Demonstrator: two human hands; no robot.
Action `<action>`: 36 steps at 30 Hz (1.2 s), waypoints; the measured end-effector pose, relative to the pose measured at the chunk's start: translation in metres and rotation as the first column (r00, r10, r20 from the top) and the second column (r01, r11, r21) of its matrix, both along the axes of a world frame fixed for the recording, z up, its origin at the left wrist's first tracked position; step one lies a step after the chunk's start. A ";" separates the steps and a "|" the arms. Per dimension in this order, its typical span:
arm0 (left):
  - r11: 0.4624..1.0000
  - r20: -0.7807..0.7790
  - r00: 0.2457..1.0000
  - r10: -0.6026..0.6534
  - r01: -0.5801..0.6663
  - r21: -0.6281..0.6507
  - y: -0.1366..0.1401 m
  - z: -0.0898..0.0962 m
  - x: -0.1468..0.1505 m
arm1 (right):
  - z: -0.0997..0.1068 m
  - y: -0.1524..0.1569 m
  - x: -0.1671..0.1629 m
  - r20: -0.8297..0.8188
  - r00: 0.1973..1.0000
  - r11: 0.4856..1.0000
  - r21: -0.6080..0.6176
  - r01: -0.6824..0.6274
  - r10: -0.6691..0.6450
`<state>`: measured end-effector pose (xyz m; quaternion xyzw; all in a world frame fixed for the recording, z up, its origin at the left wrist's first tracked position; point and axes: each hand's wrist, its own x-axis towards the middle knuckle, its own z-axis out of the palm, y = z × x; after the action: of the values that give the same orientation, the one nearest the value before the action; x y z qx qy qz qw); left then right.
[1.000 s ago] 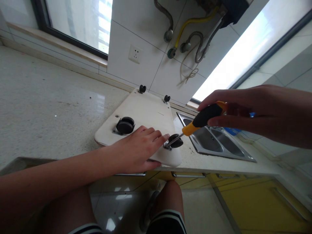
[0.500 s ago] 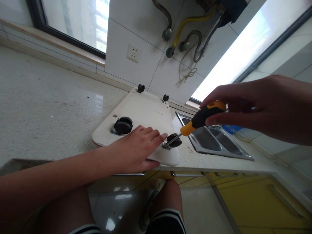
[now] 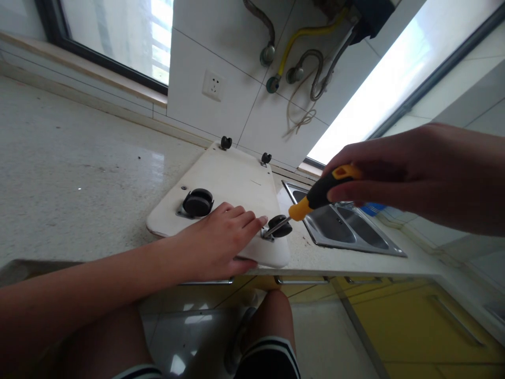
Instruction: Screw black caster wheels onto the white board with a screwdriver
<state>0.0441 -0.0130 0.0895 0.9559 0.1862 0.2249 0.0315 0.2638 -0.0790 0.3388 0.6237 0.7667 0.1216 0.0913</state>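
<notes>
Black shorts [image 3: 266,364] with narrow white stripes [image 3: 272,341] around each leg are worn; knees [image 3: 278,308], forearms [image 3: 130,279], left hand [image 3: 231,234] and right hand [image 3: 410,163] are bare.

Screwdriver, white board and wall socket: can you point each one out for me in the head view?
Screwdriver [image 3: 319,193], head view: on the black part of its handle.
White board [image 3: 234,179], head view: on a bare part of its upward face.
Wall socket [image 3: 214,85], head view: on its white faceplate.

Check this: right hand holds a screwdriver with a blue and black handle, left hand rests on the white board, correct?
Not blue: the head view shows a yellow and black handle on the screwdriver in the right hand. The left hand rests on the board.
</notes>
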 end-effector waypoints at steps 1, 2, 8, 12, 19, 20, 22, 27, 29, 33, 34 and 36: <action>1.000 0.002 1.000 0.001 -0.001 0.002 0.000 0.000 0.000 | -0.004 0.003 -0.003 0.035 0.997 0.997 0.045 0.060 -0.062; 1.000 0.005 1.000 0.002 -0.002 0.006 0.000 0.000 0.000 | -0.009 0.005 -0.007 0.077 0.989 0.988 0.099 0.118 -0.126; 0.999 0.017 1.000 -0.007 0.006 0.049 -0.001 -0.001 0.000 | -0.006 0.009 -0.008 -0.063 0.987 0.989 0.032 -0.144 0.146; 0.999 0.023 1.000 -0.004 0.003 0.032 0.000 -0.002 0.000 | 0.010 0.009 -0.002 -0.177 0.930 0.941 -0.053 -0.336 0.322; 1.000 0.002 1.000 0.003 -0.003 -0.021 -0.001 -0.003 0.002 | -0.011 0.017 -0.012 -0.051 0.997 0.998 0.029 -0.057 0.059; 1.000 0.001 1.000 0.003 -0.003 -0.023 -0.001 -0.003 0.002 | -0.012 0.017 -0.011 -0.074 0.992 0.994 0.028 -0.103 0.105; 1.000 -0.005 1.000 0.002 -0.002 -0.015 -0.001 -0.002 0.002 | -0.008 0.015 -0.006 -0.130 0.960 0.968 -0.003 -0.250 0.248; 1.000 -0.001 1.000 -0.005 0.005 -0.011 -0.002 -0.002 0.001 | 0.006 0.013 -0.002 -0.188 0.942 0.948 -0.104 -0.301 0.279; 1.000 -0.005 1.000 -0.014 0.014 -0.019 -0.002 -0.003 0.002 | 0.002 0.014 -0.008 -0.131 0.979 0.977 -0.125 -0.171 0.155; 0.999 -0.019 1.000 -0.010 0.009 -0.034 -0.004 -0.010 0.005 | -0.018 0.016 -0.021 -0.037 0.999 1.000 0.007 0.030 -0.029; 0.999 -0.017 1.000 -0.008 0.007 -0.040 -0.004 -0.012 0.006 | -0.022 0.016 -0.021 -0.035 0.999 0.999 0.014 0.040 -0.039; 0.999 -0.012 1.000 -0.007 0.007 -0.046 -0.005 -0.016 0.008 | -0.024 0.015 -0.017 -0.046 0.999 0.999 -0.040 0.027 -0.028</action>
<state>0.0518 -0.0185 0.0739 0.9569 0.1883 0.2146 0.0530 0.2469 -0.0640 0.3150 0.6350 0.7622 0.0906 0.0874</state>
